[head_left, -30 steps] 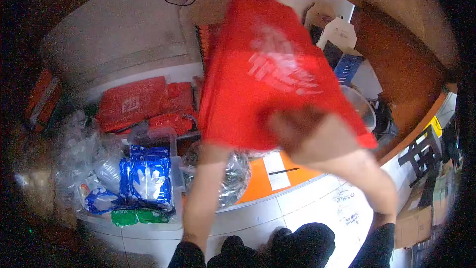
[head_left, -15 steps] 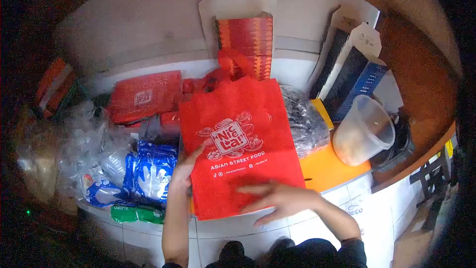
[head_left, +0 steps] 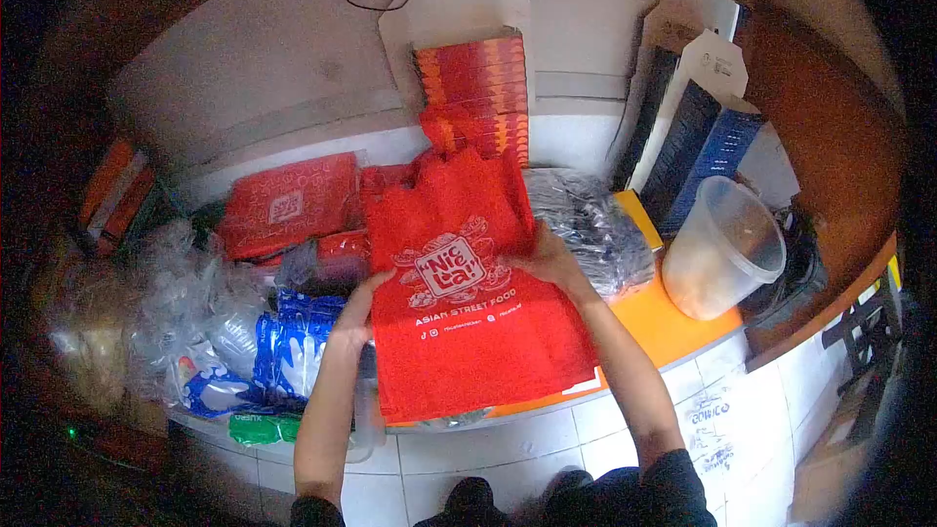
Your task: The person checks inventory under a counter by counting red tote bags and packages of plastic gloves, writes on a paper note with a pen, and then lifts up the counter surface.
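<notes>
1. From the worn head camera, the red bag [head_left: 488,361] sits at the centre of the frame, its white "Nic Le La!" print and "ASIAN STREET FOOD" lettering facing up toward the wearer.
2. I see the right hand [head_left: 547,259] grasping the bag's right side, just right of the printed logo, with the thumb on the front.
3. The left hand [head_left: 363,304] touches the bag's left edge; its fingers are partly hidden there, so I cannot tell how firmly they close.
4. The lower part of the bag lies over the orange tabletop [head_left: 649,332], which shows at the right of centre.
5. Behind the bag's top, at upper centre, stands a stack of red boxes [head_left: 470,73].
6. Just right of the bag is a dark bundle [head_left: 590,224] in shiny clear wrap, and farther right, a translucent tub [head_left: 717,259] tilts slightly.
7. Navy boxes [head_left: 717,156] stand upright at upper right, behind the tub.
8. Left of centre I notice a flat red package [head_left: 293,200], with crumpled clear plastic [head_left: 181,298] nearer the left edge.
9. Blue packs [head_left: 293,342] rest just beside the left hand, and a green packet [head_left: 262,429] lies below them at lower left.
</notes>
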Demonstrator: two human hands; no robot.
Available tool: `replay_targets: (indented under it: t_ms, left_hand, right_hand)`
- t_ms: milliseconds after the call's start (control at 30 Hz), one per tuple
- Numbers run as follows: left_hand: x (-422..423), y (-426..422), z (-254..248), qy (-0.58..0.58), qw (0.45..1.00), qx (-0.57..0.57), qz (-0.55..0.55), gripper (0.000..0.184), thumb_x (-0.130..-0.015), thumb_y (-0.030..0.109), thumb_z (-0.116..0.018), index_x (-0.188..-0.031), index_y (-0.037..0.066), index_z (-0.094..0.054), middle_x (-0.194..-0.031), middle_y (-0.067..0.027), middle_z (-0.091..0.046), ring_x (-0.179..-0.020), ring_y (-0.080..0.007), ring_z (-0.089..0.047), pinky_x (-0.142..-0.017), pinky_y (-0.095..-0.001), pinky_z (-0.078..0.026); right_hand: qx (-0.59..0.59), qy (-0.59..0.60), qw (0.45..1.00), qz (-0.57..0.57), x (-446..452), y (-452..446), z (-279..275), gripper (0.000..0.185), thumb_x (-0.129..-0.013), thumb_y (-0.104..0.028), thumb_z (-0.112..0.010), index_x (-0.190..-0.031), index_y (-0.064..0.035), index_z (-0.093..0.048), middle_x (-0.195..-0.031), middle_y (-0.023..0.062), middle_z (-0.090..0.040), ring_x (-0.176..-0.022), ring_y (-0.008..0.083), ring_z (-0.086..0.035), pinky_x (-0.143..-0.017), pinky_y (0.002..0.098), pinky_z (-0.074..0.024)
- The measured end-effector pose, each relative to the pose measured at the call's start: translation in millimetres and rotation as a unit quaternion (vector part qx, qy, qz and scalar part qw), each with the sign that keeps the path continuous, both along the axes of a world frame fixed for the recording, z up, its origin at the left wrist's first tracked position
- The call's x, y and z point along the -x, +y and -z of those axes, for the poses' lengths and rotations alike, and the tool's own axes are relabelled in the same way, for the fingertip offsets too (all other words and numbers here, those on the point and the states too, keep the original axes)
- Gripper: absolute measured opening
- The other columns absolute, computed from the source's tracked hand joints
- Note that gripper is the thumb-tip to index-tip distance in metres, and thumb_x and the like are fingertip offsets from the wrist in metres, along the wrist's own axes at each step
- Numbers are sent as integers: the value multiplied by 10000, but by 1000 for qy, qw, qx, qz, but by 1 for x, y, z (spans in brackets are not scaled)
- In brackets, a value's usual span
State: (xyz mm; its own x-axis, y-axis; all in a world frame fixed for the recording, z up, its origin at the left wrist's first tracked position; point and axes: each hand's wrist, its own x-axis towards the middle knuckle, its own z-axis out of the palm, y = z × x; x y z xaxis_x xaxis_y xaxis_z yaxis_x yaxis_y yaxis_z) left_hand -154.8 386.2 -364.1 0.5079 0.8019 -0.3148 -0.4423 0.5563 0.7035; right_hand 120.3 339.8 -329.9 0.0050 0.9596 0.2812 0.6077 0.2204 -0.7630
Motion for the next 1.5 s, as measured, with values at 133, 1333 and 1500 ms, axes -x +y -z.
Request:
replay_targets:
  t_ms: [133,1333,1500]
  left_hand:
    - [0,9,7,17,999,-21,19,258,-788,142,-445,-1004,16,-511,-970,-112,-561,-872,-207,-549,-796,-329,-441]
    - [5,5,-10,129,983,-127,-27,375,-726,144,-587,-1067,27,-482,-1024,-82,-536,-873,-182,-543,-758,-315,-458]
    - [11,-1,-3,146,980,-133,-34,341,-753,146,-550,-1062,19,-478,-1006,-99,-544,-855,-199,-552,-749,-329,-465]
  right_hand:
    - [59,116,987,-93,-21,12,23,556,-705,-267,-628,-1142,-10,-401,-1080,106,-510,-964,190,-488,-847,290,-369]
    - [-4,119,993,23,-12,4,35,271,-791,-217,-494,-943,4,-535,-840,94,-574,-752,157,-515,-675,281,-409]
    - [50,327,940,80,-15,-22,45,291,-787,-96,-441,-1054,15,-473,-990,55,-531,-858,158,-494,-761,265,-391]
